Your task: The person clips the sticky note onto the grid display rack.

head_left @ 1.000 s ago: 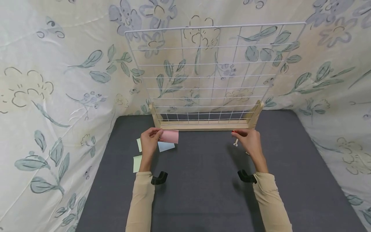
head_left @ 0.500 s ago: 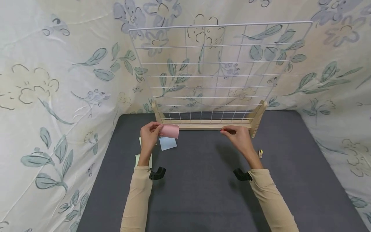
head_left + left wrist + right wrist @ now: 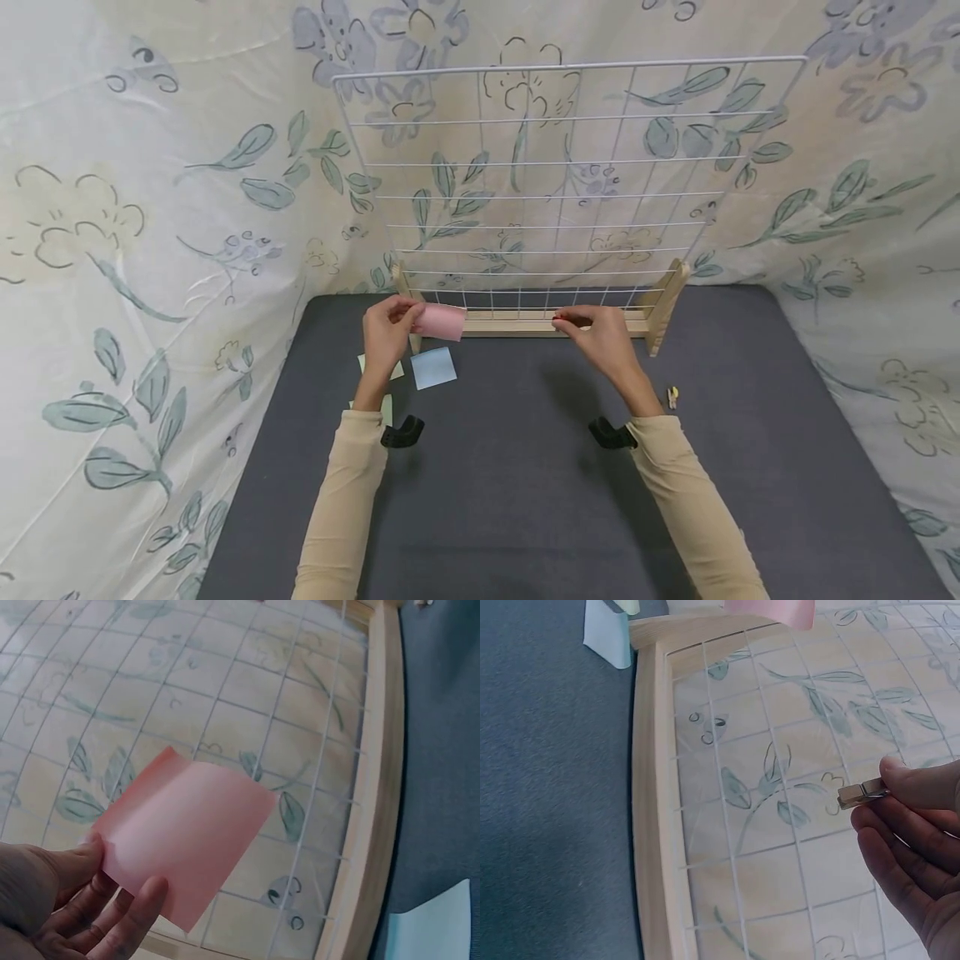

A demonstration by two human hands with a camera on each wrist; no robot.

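Note:
My left hand (image 3: 386,340) pinches a pink paper note (image 3: 442,322) by its left edge, in front of the left part of a white wire grid (image 3: 570,66). In the left wrist view the note bows slightly, with the thumb on one side of it. Between the thumb and index finger of my right hand (image 3: 604,340) is a small wooden clothespin (image 3: 853,795), its tip pointing left towards the grid. Some red shows at those fingertips in the head view. Both hands are raised above the grid's wooden base (image 3: 517,327), apart from each other.
A light blue note (image 3: 433,368) lies on the dark table by my left hand. Pale green notes (image 3: 387,408) are partly hidden under that wrist. Another small clothespin, yellowish (image 3: 672,397), lies right of my right forearm. Floral cloth (image 3: 150,333) hangs behind and at the sides.
Both hands have moved forward and up towards the grid, still holding the note and the clothespin. My right hand has also shifted left, nearer to the pink note.

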